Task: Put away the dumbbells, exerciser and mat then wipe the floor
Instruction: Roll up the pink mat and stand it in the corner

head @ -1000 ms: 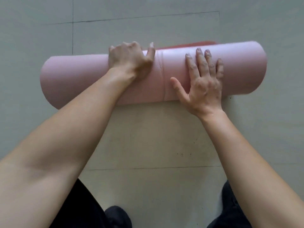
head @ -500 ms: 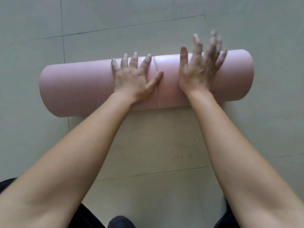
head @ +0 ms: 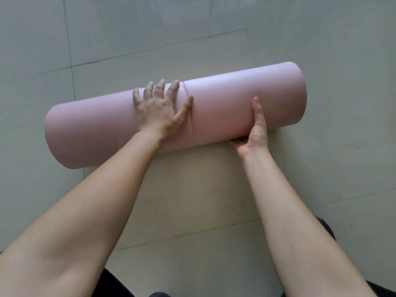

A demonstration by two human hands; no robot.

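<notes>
Mat (head: 225, 108), pink and fully rolled, lies on the pale tiled floor (head: 321, 39) beneath both hands. Left hand (head: 159, 112) rests flat and open on top, fingers spread. Right hand (head: 255, 131) cups the roll's near underside, thumb up its side, fingers tucked beneath.

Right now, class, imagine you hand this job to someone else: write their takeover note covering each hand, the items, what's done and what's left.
Left hand: flat, palm down on top of the rolled pink mat.
Right hand: thumb up the near side, fingers tucked under the roll.
Mat: fully rolled, lying on the tiled floor.
Left: carry the mat away, wipe the floor.
Dumbbells, exerciser: not in view.
</notes>
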